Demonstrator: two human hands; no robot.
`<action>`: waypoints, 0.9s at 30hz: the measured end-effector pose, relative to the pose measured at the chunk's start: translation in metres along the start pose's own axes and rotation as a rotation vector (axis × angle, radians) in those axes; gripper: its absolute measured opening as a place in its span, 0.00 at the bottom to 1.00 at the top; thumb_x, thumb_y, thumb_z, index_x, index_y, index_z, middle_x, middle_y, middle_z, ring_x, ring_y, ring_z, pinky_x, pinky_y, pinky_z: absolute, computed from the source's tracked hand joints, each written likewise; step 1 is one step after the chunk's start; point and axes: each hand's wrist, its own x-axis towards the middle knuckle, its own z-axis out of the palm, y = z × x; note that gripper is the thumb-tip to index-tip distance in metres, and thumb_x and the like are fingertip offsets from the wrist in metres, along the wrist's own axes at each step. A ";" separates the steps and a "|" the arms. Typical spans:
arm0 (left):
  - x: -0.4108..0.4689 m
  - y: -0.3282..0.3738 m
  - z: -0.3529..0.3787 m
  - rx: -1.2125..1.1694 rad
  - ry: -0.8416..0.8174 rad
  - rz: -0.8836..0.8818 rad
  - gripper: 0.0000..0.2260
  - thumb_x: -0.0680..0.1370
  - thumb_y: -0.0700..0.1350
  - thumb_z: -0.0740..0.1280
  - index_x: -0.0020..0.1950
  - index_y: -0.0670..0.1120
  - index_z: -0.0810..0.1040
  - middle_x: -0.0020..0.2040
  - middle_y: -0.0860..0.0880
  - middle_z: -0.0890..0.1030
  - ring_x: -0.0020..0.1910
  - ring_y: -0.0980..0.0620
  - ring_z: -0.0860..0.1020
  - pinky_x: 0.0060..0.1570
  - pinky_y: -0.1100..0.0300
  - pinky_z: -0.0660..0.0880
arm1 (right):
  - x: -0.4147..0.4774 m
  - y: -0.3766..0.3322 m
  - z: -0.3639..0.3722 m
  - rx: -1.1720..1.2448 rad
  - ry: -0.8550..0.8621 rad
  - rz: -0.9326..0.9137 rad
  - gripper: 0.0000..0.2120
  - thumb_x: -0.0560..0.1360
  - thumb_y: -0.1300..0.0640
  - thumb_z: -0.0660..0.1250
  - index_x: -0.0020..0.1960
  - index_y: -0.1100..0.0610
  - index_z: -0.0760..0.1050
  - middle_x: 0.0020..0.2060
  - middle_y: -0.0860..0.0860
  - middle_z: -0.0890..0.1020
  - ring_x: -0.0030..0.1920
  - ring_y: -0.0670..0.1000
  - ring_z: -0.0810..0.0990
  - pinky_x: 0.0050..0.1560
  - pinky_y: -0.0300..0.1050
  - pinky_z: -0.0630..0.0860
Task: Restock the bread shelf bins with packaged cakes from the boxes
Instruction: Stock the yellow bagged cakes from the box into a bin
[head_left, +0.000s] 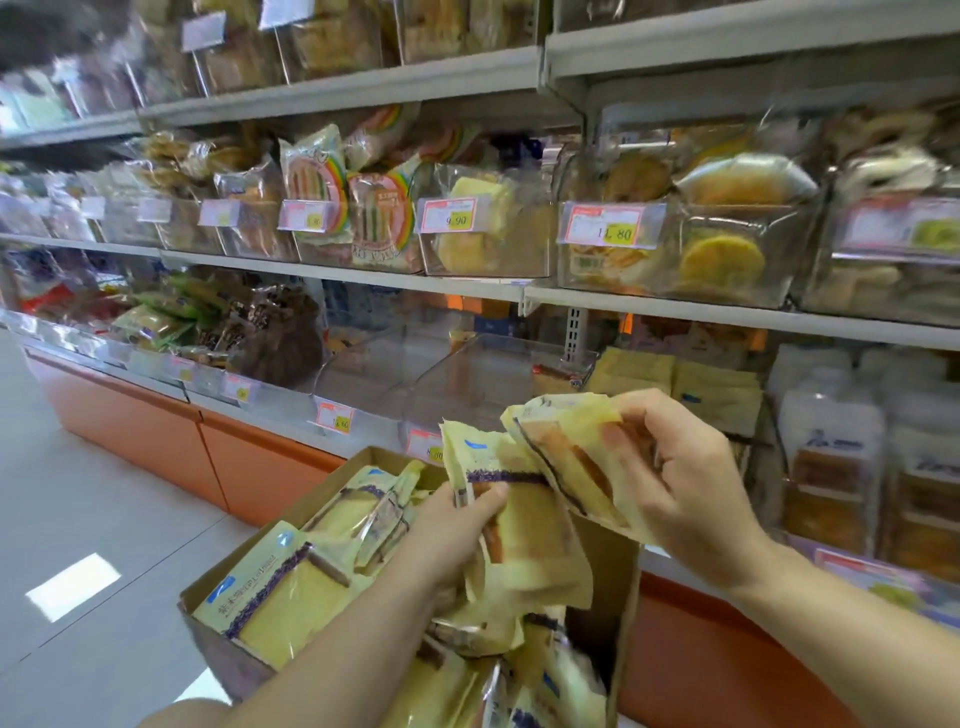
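— How far along are we?
— Early, we judge. At left our cardboard box is crowded with packaged cakes; the clear bin beyond looks almost bare.
— And our hands?
— Our left hand curls round one pack, long axis near upright. Our right hand pinches a second pack, tilted, pointing up-left.

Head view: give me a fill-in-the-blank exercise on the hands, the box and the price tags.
1. The cardboard box holds cake packs wrapped in pale ____.
2. The left hand grips one cake pack, the right hand another; the ____ hand's is higher.
3. The price tag just right of the 9.90 tag reads ____.
Missing words: yellow; right; 11.80.
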 end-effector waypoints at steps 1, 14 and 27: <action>-0.001 0.003 0.003 -0.158 -0.027 -0.065 0.08 0.78 0.46 0.68 0.48 0.41 0.78 0.32 0.49 0.82 0.34 0.50 0.81 0.44 0.54 0.78 | -0.002 0.000 0.000 -0.014 -0.056 -0.069 0.09 0.78 0.55 0.61 0.49 0.59 0.76 0.44 0.49 0.79 0.44 0.44 0.78 0.43 0.40 0.76; -0.019 0.025 0.009 -0.517 -0.373 -0.107 0.24 0.76 0.59 0.66 0.59 0.40 0.80 0.55 0.37 0.82 0.55 0.40 0.81 0.59 0.42 0.73 | -0.019 0.023 0.009 -0.264 -0.269 -0.715 0.03 0.79 0.59 0.64 0.50 0.58 0.70 0.48 0.56 0.83 0.57 0.56 0.80 0.60 0.49 0.76; -0.006 0.019 0.015 -0.353 -0.137 0.289 0.22 0.67 0.43 0.69 0.60 0.42 0.76 0.54 0.39 0.82 0.54 0.39 0.81 0.57 0.41 0.76 | -0.017 0.025 -0.011 -0.367 -0.399 -0.746 0.13 0.79 0.49 0.63 0.57 0.56 0.79 0.63 0.52 0.79 0.70 0.53 0.70 0.71 0.57 0.64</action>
